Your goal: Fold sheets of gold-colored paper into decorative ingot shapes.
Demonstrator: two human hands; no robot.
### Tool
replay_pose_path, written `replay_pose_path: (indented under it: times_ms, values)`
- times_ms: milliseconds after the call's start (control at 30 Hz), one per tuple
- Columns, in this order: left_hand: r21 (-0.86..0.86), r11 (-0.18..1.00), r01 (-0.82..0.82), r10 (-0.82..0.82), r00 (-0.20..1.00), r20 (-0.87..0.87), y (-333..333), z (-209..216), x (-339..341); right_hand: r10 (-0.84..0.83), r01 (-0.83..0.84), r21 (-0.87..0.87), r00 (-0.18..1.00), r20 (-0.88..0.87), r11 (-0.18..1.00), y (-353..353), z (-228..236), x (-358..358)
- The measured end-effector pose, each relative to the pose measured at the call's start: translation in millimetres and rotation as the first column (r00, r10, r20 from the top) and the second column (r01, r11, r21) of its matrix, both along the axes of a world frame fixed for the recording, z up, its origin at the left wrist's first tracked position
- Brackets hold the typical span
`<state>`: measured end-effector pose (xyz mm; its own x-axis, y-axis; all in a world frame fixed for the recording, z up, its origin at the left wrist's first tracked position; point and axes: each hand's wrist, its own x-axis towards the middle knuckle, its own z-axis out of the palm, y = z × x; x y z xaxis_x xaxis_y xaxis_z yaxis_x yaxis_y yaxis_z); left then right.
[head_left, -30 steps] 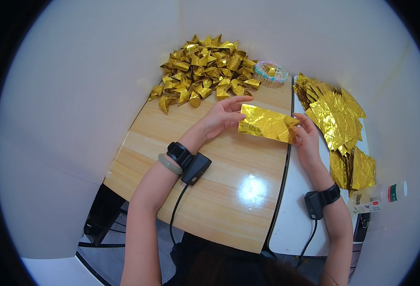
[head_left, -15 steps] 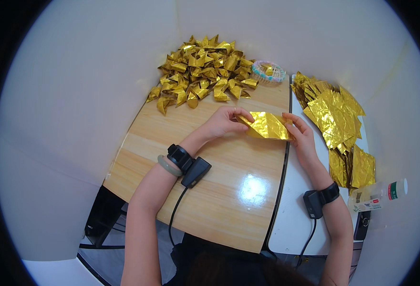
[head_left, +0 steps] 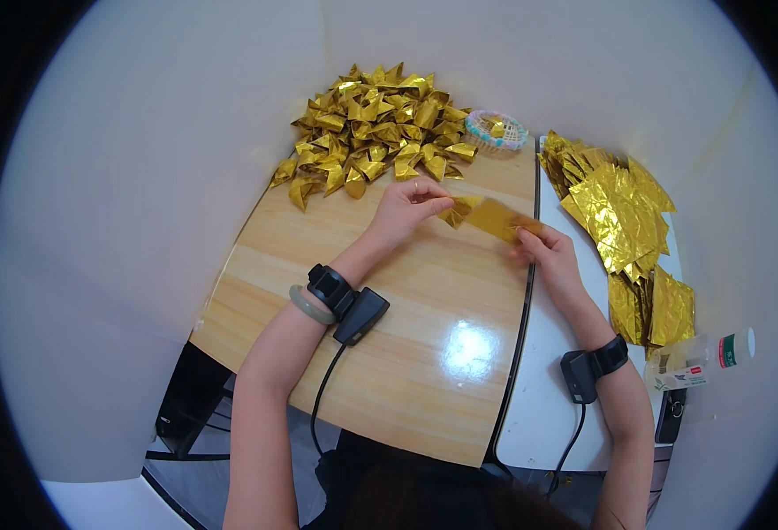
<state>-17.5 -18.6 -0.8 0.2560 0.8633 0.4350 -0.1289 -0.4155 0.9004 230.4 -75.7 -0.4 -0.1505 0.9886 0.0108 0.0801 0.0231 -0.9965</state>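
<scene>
A strip of gold foil paper (head_left: 498, 219) stretches between my two hands above the wooden table (head_left: 389, 309). My left hand (head_left: 404, 212) pinches its left end between thumb and fingers. At the other end, my right hand (head_left: 551, 261) grips the lower right corner. The strip looks folded, with a crease near its left part, and is slightly blurred. Beyond my left hand lies a heap of folded gold foil pieces (head_left: 380, 128). To the right of my right hand, flat gold foil sheets (head_left: 617, 216) are piled on a white table (head_left: 543, 380).
A small woven basket (head_left: 474, 129) with a pastel rim stands beside the heap, some gold inside. At the right, a clear plastic bottle (head_left: 685, 360) lies near the sheets. Pale walls (head_left: 141, 221) enclose the tables. Cabled black devices (head_left: 362, 316) sit on both wrists.
The foil's broad, bright face has turned into a narrower, darker strip, tilted down to the right. My left hand has moved slightly up and left; my right fingers have shifted down.
</scene>
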Motion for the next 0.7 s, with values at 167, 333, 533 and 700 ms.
replay_pose_path:
  times_ms: [167, 333, 533, 700]
  values:
    - [-0.332, 0.943, -0.02, -0.032, 0.988, -0.152, -6, 9, -5, -0.006, 0.007, -0.038, 0.999, 0.033, 0.999, -7, 15, -6]
    - [0.234, 0.965, -0.122, 0.258, 0.625, -0.737, -5, 6, -9, 0.001, -0.001, 0.059, 1.0, 0.012, 0.998, -6, 3, -2]
    - [0.197, 0.962, 0.187, 0.002, 0.719, -0.695, 2, -8, -14, -0.157, -0.253, 0.532, 0.778, 0.608, 0.808, -10, 5, -6]
    - [0.096, 0.96, 0.264, -0.117, 0.684, -0.72, 1, -7, -13, -0.216, -0.417, 0.664, 0.723, 0.656, 0.62, -12, 21, -5]
